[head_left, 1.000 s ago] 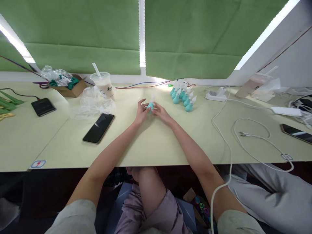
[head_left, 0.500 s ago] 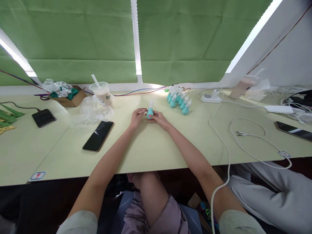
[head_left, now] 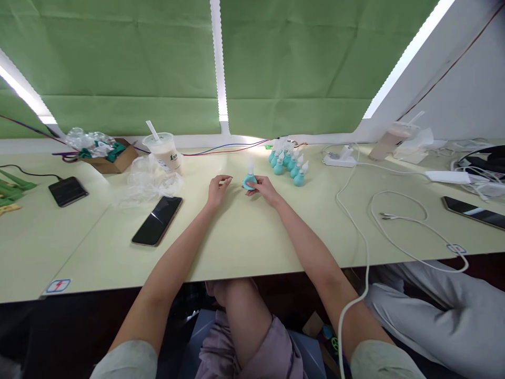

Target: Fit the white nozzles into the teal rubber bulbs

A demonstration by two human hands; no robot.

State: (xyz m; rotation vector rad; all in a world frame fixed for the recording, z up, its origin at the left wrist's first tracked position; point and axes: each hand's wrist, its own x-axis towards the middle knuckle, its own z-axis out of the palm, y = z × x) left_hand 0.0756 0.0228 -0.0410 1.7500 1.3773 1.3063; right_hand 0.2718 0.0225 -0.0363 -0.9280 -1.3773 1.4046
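Between the fingers and thumb of my right hand (head_left: 265, 188) is a small teal bulb syringe (head_left: 249, 182), its pale pointed tip upward. My left hand (head_left: 219, 189) rests near the table a short way to the left, fingers loosely bent and apart, holding nothing. Beyond my right hand stands a cluster of several similar teal bulb syringes with pale tips (head_left: 299, 179), in rows toward the back edge of the table.
A black phone (head_left: 157, 221) lies left of my left arm. Behind it are a crumpled plastic bag (head_left: 148, 181), a drink cup (head_left: 163, 150) and a cardboard box (head_left: 116, 162). White cables (head_left: 365, 247) and a power strip (head_left: 340, 160) lie to the right, where another person's legs (head_left: 434, 310) show.
My left hand has let go of the bulb syringe and drawn back to the left. My right hand has carried it slightly to the right.
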